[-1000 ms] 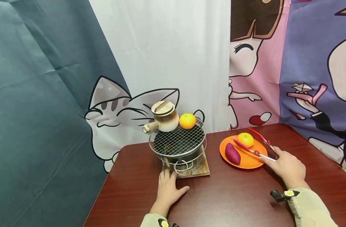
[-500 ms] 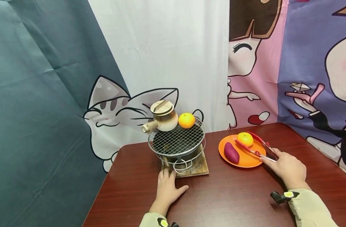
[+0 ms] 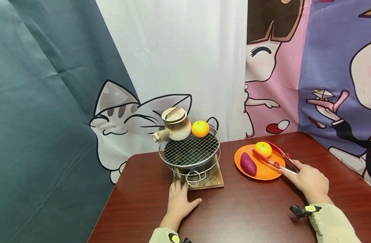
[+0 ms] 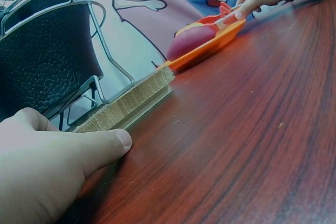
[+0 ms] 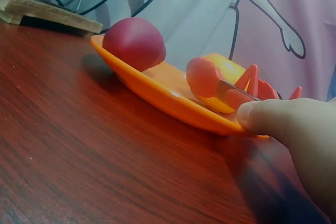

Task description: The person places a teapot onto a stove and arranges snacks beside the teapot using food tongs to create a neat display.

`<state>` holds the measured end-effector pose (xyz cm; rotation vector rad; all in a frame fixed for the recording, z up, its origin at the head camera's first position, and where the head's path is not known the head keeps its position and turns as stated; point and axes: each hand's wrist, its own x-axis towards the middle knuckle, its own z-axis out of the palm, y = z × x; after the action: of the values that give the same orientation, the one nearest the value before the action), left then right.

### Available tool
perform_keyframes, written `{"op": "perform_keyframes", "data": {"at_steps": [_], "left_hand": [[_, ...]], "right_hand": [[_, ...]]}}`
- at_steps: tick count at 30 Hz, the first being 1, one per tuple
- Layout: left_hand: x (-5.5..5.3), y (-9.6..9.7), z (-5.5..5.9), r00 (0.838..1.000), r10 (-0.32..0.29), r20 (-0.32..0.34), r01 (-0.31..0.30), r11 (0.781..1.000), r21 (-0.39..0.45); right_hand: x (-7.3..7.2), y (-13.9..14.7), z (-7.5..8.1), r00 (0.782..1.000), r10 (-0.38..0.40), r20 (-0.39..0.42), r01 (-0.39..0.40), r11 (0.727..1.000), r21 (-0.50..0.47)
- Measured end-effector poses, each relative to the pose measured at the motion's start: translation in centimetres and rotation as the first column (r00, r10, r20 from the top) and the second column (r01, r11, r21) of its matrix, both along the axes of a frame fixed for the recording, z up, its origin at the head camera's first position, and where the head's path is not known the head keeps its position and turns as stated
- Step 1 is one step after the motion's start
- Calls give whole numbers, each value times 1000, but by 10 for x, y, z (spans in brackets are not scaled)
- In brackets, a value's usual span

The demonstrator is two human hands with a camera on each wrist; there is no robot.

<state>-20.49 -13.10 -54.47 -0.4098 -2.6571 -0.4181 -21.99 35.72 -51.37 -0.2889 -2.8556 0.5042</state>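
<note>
My right hand (image 3: 311,180) grips red-tipped metal tongs (image 3: 283,167) over the right side of an orange plate (image 3: 268,173). The tong tips stand on either side of a mandarin orange (image 3: 263,149), which rests on the plate. Beside it lies a purple sweet potato (image 3: 248,164), also seen clearly in the right wrist view. My left hand (image 3: 180,202) touches the front edge of a wooden board (image 3: 216,180) with its fingers extended and thumb out to the side. On that board stands a small black stove (image 4: 50,51) topped by a round wire grill (image 3: 188,150).
A clay pot (image 3: 180,130) with a wooden lid and a side handle sits on the grill's back left. Next to it is another mandarin orange (image 3: 200,129). Behind the brown table (image 3: 240,216) hangs a printed curtain (image 3: 191,50).
The tongs have narrowed, their far arm drawing in against the mandarin orange on the plate. My left hand has stayed at the board's edge.
</note>
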Motion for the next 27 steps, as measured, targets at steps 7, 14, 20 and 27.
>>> {"op": "perform_keyframes", "data": {"at_steps": [7,14,20,27], "left_hand": [[0,0,1,1000,1,19,-1,1000,-1],[2,0,0,1000,1,15,-1,1000,0],[1,0,1,1000,1,11,-1,1000,8],[1,0,2,1000,1,18,-1,1000,9]], "right_hand": [[1,2,-5,1000,-17,18,17,1000,-22],[-1,3,-3,999,-36,24,36,999,-26],[-2,1,6,999,-44,7,44,998,-42],[-3,-6,20,999,-52,-13,51,997,-54]]}}
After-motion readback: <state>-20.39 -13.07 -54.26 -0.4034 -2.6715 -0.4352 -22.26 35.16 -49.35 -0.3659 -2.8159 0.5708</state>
